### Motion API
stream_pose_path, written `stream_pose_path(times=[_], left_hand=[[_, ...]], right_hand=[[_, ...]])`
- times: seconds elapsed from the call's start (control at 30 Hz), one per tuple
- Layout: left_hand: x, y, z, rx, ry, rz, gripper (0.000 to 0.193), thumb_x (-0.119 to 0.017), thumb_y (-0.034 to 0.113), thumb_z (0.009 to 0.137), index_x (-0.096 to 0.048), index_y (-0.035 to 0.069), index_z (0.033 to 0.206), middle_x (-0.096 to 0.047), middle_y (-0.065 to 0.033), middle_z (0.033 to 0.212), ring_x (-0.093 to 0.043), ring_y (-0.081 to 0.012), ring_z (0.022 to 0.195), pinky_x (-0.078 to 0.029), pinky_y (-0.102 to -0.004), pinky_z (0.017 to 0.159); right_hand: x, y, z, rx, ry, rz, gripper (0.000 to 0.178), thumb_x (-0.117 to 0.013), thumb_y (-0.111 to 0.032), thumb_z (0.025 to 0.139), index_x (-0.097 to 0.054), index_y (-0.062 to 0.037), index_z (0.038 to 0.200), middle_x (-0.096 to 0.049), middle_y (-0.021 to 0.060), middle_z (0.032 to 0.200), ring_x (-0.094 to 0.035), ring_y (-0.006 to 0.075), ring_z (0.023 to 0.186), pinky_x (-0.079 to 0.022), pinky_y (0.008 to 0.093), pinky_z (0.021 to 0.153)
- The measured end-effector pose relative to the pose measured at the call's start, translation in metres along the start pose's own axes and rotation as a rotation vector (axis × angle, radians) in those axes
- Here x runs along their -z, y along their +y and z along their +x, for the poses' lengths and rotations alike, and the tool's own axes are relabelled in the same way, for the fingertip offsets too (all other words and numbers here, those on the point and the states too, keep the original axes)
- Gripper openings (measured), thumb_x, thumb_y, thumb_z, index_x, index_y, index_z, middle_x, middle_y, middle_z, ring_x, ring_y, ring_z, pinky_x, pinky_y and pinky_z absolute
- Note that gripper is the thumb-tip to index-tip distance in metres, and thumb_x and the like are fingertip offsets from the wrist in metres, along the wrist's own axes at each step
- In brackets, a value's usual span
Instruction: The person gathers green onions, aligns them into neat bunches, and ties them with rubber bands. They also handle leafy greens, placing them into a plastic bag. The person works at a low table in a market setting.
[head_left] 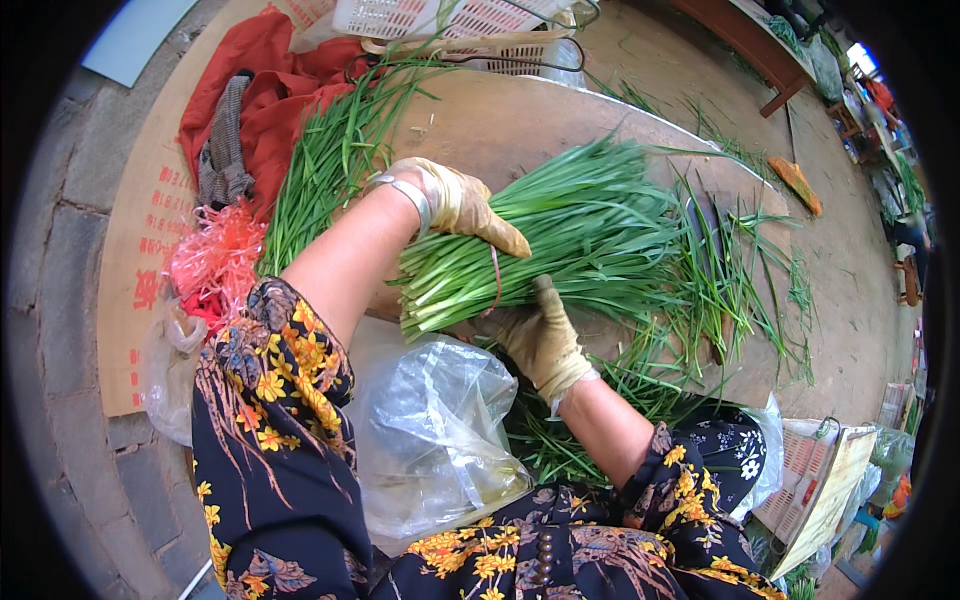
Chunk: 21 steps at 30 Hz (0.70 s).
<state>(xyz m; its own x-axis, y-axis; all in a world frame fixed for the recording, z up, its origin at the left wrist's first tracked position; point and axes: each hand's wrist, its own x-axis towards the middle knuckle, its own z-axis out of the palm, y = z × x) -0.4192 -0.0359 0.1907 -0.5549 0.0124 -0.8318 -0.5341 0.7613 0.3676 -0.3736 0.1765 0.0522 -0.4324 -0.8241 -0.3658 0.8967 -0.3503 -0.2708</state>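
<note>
A thick bundle of garlic chives (600,225) lies across the board, pale cut ends to the left and green leaf tips to the right. Around it near the cut ends runs a thin red tie (496,275). My left hand (455,205), in a yellowed work glove, grips the bundle from above, its fingers curled over the stems beside the tie. From the near side my right hand (548,345), gloved alike, holds the bundle with the thumb up against the stems; its other fingers are partly hidden underneath. Loose chives (730,285) lie scattered past the leaf tips.
More chives (325,165) are piled left of the board (470,110). Beyond them lie a red cloth (290,95) and a tuft of red plastic string (220,260). A clear plastic bag (430,430) sits before me. White crates (430,18) stand at the far edge.
</note>
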Motion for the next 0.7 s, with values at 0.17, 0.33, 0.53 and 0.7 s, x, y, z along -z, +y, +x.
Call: stream_pose_path(times=[0.17, 0.33, 0.53, 0.7], left_hand=[[-0.021, 0.018, -0.06, -0.253, 0.295, -0.204, 0.078, -0.086, 0.049, 0.069, -0.06, 0.001, 0.125, -0.07, -0.0107, 0.112, -0.065, -0.0179, 0.1, -0.05, -0.0325, 0.09], [-0.03, 0.05, -0.114, -0.902, 0.443, -0.616, 0.067, -0.089, 0.015, 0.069, -0.058, 0.0, 0.126, -0.068, -0.0066, 0.112, -0.063, -0.0136, 0.101, -0.051, -0.0296, 0.09], [-0.067, 0.063, -0.088, -1.322, 0.672, -1.034, 0.062, -0.09, 0.004, 0.063, -0.061, 0.002, 0.118, -0.07, -0.0044, 0.105, -0.063, -0.0114, 0.096, -0.054, -0.0299, 0.086], [-0.106, 0.033, -0.006, -0.714, 0.654, -0.985, 0.062, -0.089, 0.005, 0.064, -0.06, 0.001, 0.119, -0.07, -0.0047, 0.106, -0.063, -0.0119, 0.096, -0.054, -0.0303, 0.086]], right_hand=[[-0.019, -0.037, -0.014, 0.267, -0.003, -0.299, 0.065, -0.074, -0.034, 0.086, -0.047, -0.0031, 0.136, -0.057, 0.0125, 0.13, -0.062, 0.0323, 0.11, -0.053, 0.051, 0.094], [-0.101, -0.114, -0.064, 0.771, -0.005, -0.857, 0.035, -0.082, -0.007, 0.073, -0.067, -0.0013, 0.104, -0.07, 0.0041, 0.087, -0.066, 0.0147, 0.077, -0.053, 0.0269, 0.07], [-0.137, -0.163, -0.098, 0.808, -0.064, -1.165, 0.032, -0.079, 0.002, 0.076, -0.067, -0.0025, 0.105, -0.071, 0.0049, 0.09, -0.067, 0.0167, 0.079, -0.054, 0.0278, 0.072], [-0.066, -0.156, -0.058, 0.41, 0.299, -2.329, 0.047, -0.075, -0.026, 0.083, -0.061, -0.008, 0.124, -0.066, 0.0104, 0.119, -0.063, 0.0243, 0.105, -0.052, 0.0387, 0.09]])
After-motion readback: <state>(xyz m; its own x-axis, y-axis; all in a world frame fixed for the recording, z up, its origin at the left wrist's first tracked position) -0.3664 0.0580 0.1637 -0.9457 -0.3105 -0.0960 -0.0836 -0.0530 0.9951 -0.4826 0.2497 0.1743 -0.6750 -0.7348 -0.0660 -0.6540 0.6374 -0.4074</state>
